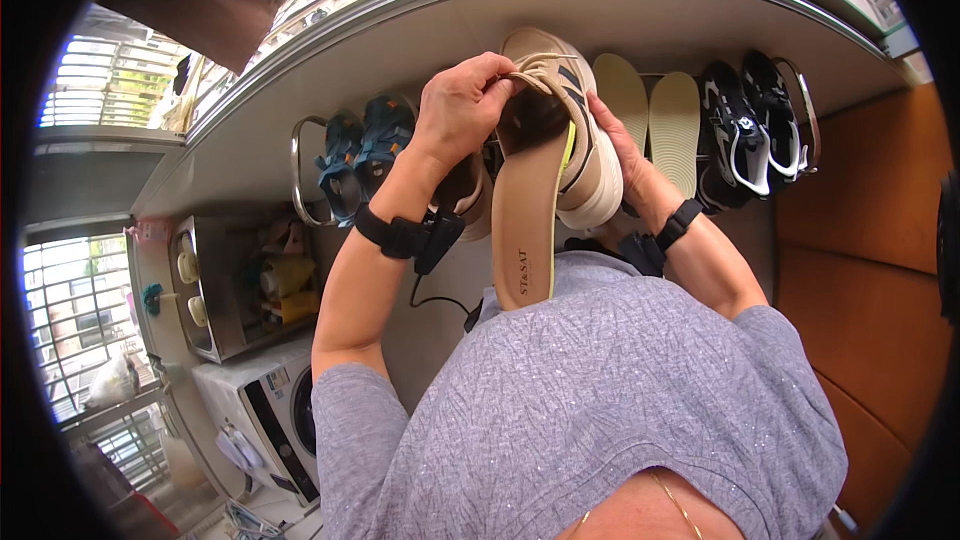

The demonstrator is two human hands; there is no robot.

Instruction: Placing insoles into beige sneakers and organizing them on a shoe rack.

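Observation:
A beige sneaker (592,165) with dark stripes and a thick pale sole is held up in front of my chest, heel towards me. My left hand (466,106) pinches its tongue near the laces (534,69). Along the shoe's right side, my right hand (621,141) grips the sole and upper, its fingers partly hidden behind the shoe. A tan insole (523,221) with a yellow-green edge lies partly in the shoe's opening. Its printed heel end sticks out towards my grey shirt, and neither hand touches it.
Blue sandals (375,136), another beige shoe (474,202), two pale ribbed insoles or soles (673,136) and black-and-white sneakers (739,127) sit along a metal rack (298,172) by the wall. A washing machine (262,412) stands left; orange-brown panels (855,240) bound the right.

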